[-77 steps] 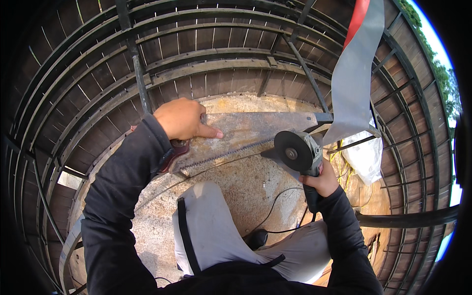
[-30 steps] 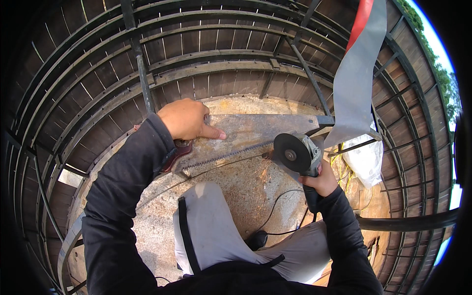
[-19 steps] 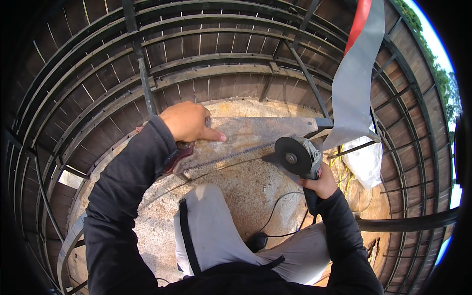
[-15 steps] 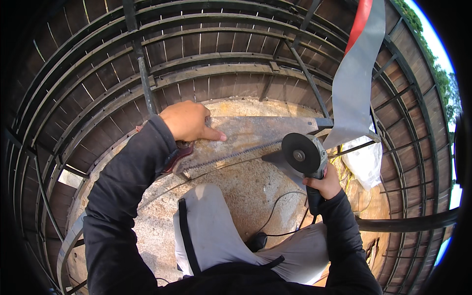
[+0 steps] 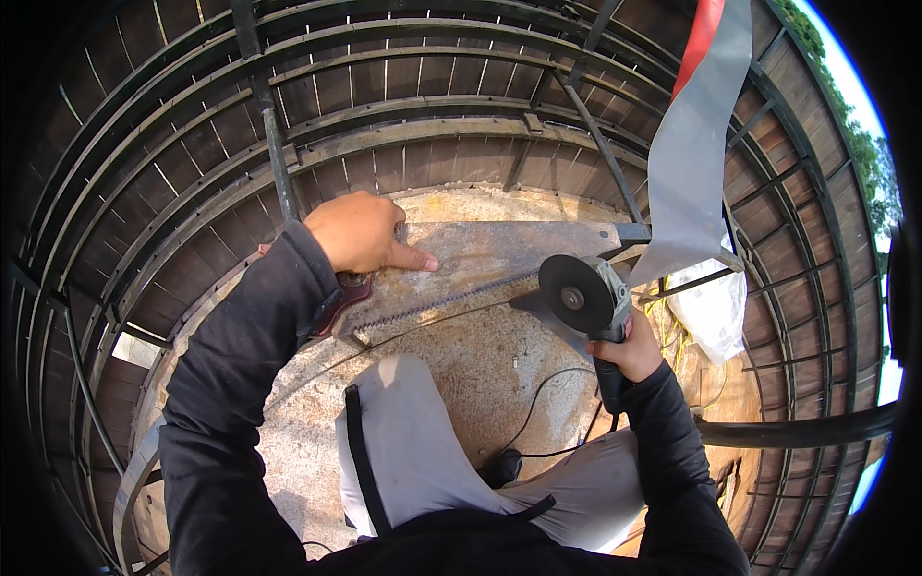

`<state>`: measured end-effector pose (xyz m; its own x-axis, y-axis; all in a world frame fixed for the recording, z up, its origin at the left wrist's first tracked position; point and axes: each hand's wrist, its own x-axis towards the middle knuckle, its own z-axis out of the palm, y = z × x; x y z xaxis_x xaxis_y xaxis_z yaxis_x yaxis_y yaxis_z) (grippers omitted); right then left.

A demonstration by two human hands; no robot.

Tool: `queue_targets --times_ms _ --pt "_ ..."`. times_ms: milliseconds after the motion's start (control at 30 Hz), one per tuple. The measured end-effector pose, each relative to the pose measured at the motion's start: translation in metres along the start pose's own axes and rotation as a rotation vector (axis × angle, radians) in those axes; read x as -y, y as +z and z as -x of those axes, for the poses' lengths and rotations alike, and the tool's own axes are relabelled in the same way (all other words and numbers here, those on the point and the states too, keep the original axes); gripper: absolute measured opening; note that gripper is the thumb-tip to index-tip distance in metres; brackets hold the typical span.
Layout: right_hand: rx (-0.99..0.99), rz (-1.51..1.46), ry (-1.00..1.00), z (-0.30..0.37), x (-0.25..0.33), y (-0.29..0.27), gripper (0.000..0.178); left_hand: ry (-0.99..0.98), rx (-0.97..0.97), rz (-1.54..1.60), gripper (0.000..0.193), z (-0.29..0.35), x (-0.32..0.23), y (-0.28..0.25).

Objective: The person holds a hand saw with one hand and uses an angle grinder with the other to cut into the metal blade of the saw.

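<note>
A rusty hand saw [image 5: 490, 252] lies across in front of me, its toothed edge toward me and its dark red handle [image 5: 343, 305] at the left. My left hand [image 5: 370, 235] grips it at the handle end, with the thumb laid along the blade. In my right hand [image 5: 634, 348] is an angle grinder [image 5: 612, 379], held upright by its body. Its black cutting disc [image 5: 580, 296] faces me, near the right part of the toothed edge but apart from it. Whether the disc is spinning I cannot tell.
A grey strip with a red edge [image 5: 696, 144] hangs at the right, close to the saw's far tip. Behind it lie a white plastic bag [image 5: 711, 312] and yellow cord. A black cable [image 5: 538, 408] runs near my legs. Wooden slats on dark metal rails [image 5: 413, 43] curve around.
My right hand has shifted the grinder slightly left. The saw and my left hand have moved only a little to the left and up in the picture.
</note>
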<state>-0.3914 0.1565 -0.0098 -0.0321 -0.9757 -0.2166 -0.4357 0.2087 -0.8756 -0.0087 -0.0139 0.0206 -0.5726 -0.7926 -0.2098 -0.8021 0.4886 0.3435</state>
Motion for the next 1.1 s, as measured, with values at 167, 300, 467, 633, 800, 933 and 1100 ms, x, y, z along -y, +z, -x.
queue_targets --times_ms 167,300,467,633,800,933,1100 --pt "0.010 -0.008 0.002 -0.0019 -0.0030 -0.0007 0.052 0.008 -0.010 -0.003 0.079 0.0004 0.0008 0.0003" --pt "0.016 0.009 0.001 -0.0035 -0.0050 -0.0019 0.051 0.000 0.001 0.004 0.079 -0.0001 0.0010 -0.0001" --pt "0.021 0.016 -0.009 -0.0047 -0.0018 -0.0001 0.049 -0.013 0.012 0.015 0.079 0.0005 -0.0004 -0.0018" --pt "0.026 -0.007 0.010 -0.0048 -0.0001 0.0007 0.050 -0.012 0.008 0.013 0.079 0.0011 -0.0013 -0.0020" --pt "0.039 -0.007 0.024 -0.0070 -0.0022 -0.0004 0.052 -0.011 0.012 0.014 0.079 0.0016 -0.0001 -0.0020" --pt "0.034 -0.017 0.017 -0.0068 -0.0012 0.0011 0.053 -0.016 0.020 0.011 0.079 0.0008 0.0002 -0.0020" --pt "0.041 0.032 0.021 -0.0080 -0.0073 -0.0005 0.055 -0.013 0.011 0.009 0.079 0.0020 -0.0006 -0.0024"
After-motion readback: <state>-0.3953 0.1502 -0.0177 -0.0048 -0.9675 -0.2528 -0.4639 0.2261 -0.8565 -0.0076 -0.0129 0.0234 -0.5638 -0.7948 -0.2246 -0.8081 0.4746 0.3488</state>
